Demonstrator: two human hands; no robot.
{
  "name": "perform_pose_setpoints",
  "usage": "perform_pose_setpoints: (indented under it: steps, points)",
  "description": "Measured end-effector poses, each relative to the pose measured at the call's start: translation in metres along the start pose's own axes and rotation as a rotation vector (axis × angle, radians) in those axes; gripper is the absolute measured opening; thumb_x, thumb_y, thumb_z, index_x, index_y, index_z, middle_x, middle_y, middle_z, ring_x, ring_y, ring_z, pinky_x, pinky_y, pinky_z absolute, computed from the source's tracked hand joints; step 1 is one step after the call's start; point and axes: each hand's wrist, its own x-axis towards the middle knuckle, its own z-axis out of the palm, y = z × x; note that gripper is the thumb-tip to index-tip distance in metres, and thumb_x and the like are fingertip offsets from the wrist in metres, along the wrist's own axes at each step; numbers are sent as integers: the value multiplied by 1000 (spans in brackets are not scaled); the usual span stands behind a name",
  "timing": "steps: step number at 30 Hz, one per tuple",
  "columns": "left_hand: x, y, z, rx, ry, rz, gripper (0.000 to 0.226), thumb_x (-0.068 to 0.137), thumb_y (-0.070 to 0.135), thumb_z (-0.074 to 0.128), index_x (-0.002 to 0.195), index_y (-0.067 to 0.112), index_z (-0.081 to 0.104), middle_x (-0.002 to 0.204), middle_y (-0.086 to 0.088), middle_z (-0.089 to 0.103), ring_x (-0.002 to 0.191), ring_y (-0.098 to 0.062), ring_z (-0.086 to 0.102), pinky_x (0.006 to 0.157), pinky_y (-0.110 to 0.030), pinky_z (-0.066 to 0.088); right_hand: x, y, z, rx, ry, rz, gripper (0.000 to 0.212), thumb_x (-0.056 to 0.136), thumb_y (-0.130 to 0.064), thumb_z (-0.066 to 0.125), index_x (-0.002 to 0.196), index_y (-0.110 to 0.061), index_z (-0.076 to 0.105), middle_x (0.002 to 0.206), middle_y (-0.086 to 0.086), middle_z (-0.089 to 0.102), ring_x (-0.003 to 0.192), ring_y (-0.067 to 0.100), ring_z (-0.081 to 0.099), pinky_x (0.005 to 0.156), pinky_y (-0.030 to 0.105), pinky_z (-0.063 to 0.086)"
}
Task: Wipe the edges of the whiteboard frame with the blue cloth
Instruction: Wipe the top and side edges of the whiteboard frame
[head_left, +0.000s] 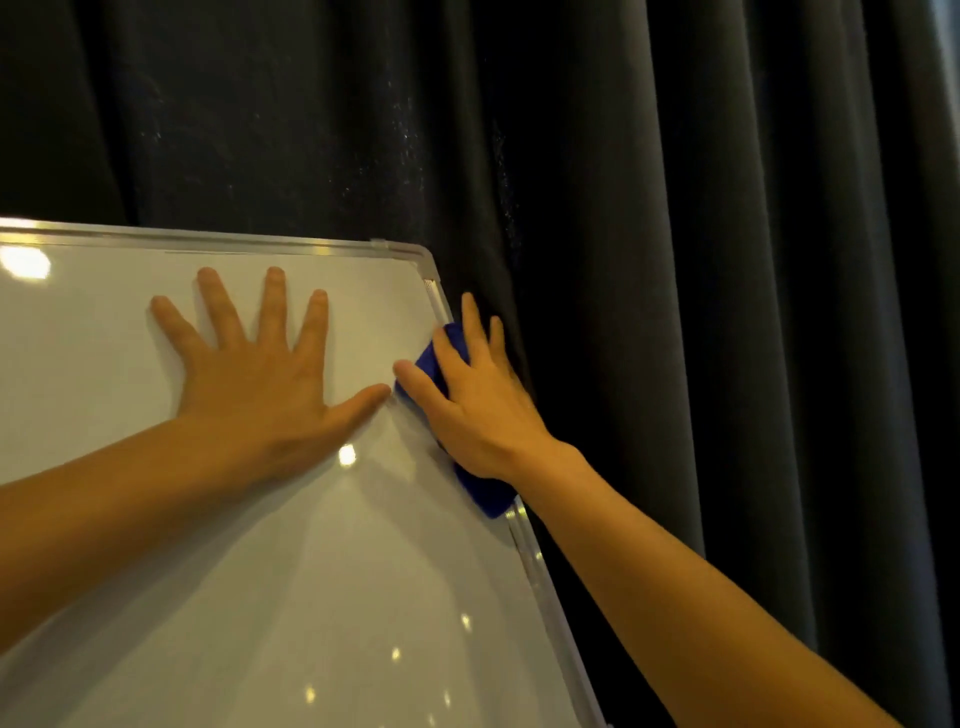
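Note:
A whiteboard with a silver metal frame (540, 571) fills the lower left of the head view; its top right corner sits near the middle. My left hand (249, 374) lies flat on the white surface, fingers spread, holding nothing. My right hand (478, 400) presses the blue cloth (488, 493) over the frame's right edge, a little below the corner. The thumb rests on the board face and the fingers wrap over the outer side. Most of the cloth is hidden under the hand; blue shows above the thumb and below the wrist.
A dark pleated curtain (727, 260) hangs directly behind and to the right of the board. Ceiling lights reflect as bright spots on the glossy board surface (311, 597).

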Motion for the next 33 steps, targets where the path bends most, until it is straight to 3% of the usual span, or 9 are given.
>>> perform_pose_setpoints:
  steps: [5, 9, 13, 16, 22, 24, 27, 29, 33]
  points:
    - [-2, 0, -2, 5, -3, -1, 114, 54, 93, -17, 149, 29, -20, 161, -10, -17, 143, -50, -16, 109, -70, -5, -5, -4, 10, -76, 107, -43, 71, 96, -68, 19, 156, -35, 1, 160, -15, -30, 146, 24, -33, 121, 56, 3]
    - [-7, -6, 3, -32, 5, 28, 113, 58, 92, -12, 150, 28, -16, 162, -10, -16, 142, -50, -16, 110, -70, -7, -59, 16, 32, 0, 104, -29, 75, 93, -74, 15, 155, -38, -4, 155, -27, -34, 148, 17, -27, 115, 55, 28]
    - [-14, -1, 7, -45, -22, 52, 114, 59, 93, -6, 151, 26, -15, 161, -13, -17, 141, -51, -18, 111, -71, -6, -28, 18, 25, 196, 49, 47, 69, 99, -62, 24, 157, -34, -3, 157, -27, -29, 151, 11, -15, 122, 47, 15]
    - [-19, 4, 16, -24, -17, 38, 114, 59, 93, -8, 151, 26, -16, 160, -13, -18, 141, -51, -20, 111, -71, -5, 19, 3, 15, 318, 52, 75, 62, 105, -48, 29, 158, -29, 5, 163, -20, -19, 151, 12, 4, 123, 43, 17]
    - [-27, -3, 22, -64, 40, 40, 112, 61, 94, -4, 152, 28, -11, 162, -14, -13, 141, -51, -18, 110, -70, -7, -49, 14, 47, 263, 108, -58, 71, 97, -65, 28, 156, -39, -2, 158, -29, -25, 152, 10, 5, 119, 43, 28]
    - [-36, 0, 26, -36, 55, 73, 114, 61, 95, -2, 153, 27, -8, 162, -14, -10, 141, -52, -17, 110, -70, -7, -96, 25, 59, 285, 115, -59, 72, 95, -70, 29, 155, -45, -3, 160, -28, -21, 150, 4, 10, 115, 33, 33]
    - [-45, 6, 29, -33, 50, 92, 115, 62, 95, 1, 154, 26, -3, 162, -15, -7, 141, -52, -15, 109, -71, -7, -107, 30, 59, 322, 102, -8, 71, 98, -64, 33, 156, -40, 0, 162, -25, -14, 146, -11, 0, 113, 10, 12]
    - [-50, 11, 30, -40, 36, 102, 115, 62, 95, 1, 154, 26, -3, 162, -16, -6, 141, -52, -15, 109, -72, -6, -78, 25, 52, 337, 81, 52, 69, 101, -54, 34, 158, -31, 4, 165, -17, -10, 148, -4, -1, 117, 15, 5]
    - [-58, 19, 33, -22, 37, 109, 115, 62, 95, 0, 154, 26, -3, 162, -16, -6, 141, -52, -16, 109, -72, -4, -25, 11, 41, 303, 114, 40, 70, 101, -53, 36, 158, -27, 3, 165, -14, -13, 150, 5, 2, 113, 20, 8]
